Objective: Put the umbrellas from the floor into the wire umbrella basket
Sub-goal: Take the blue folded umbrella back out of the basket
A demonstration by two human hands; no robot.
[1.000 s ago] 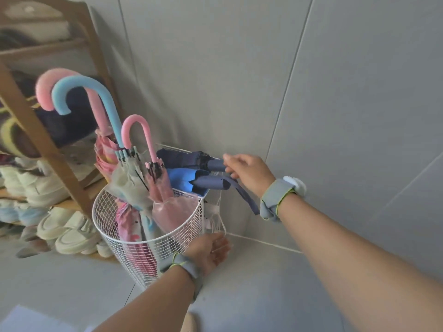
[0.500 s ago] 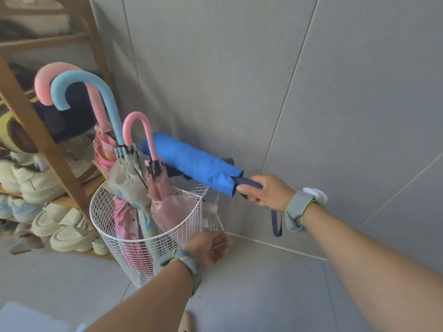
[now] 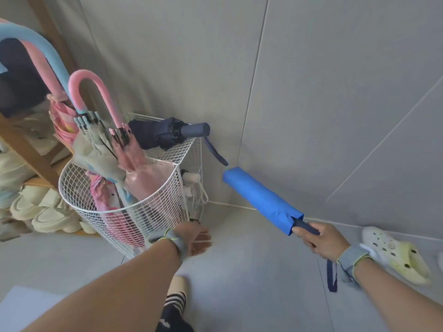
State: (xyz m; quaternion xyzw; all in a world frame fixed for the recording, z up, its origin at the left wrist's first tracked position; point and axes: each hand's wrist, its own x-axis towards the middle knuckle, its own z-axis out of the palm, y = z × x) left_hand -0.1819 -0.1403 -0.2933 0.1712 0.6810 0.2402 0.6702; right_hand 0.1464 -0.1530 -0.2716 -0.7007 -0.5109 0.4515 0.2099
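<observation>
A white wire umbrella basket (image 3: 153, 213) stands in the corner by the wall. Several long umbrellas with pink and light-blue crook handles (image 3: 96, 97) stand upright in it. A folded navy umbrella (image 3: 167, 134) lies across the rear rim, its strap hanging down. My right hand (image 3: 321, 238) grips the dark handle of a folded blue umbrella (image 3: 261, 198), held in the air to the right of the basket and pointing up-left. My left hand (image 3: 195, 238) is beside the basket's lower right wall, fingers loosely apart, holding nothing.
A wooden shoe rack (image 3: 28, 144) with pale shoes (image 3: 48, 212) stands left of the basket. A white and yellow clog (image 3: 395, 255) lies on the grey tiled floor at right. My foot in a striped sock (image 3: 176, 300) is below the basket. Grey tiled walls close the corner.
My right hand has pulled the blue umbrella out of the basket top and moved it down and to the right. The navy umbrella stays across the rim. My left hand has barely moved.
</observation>
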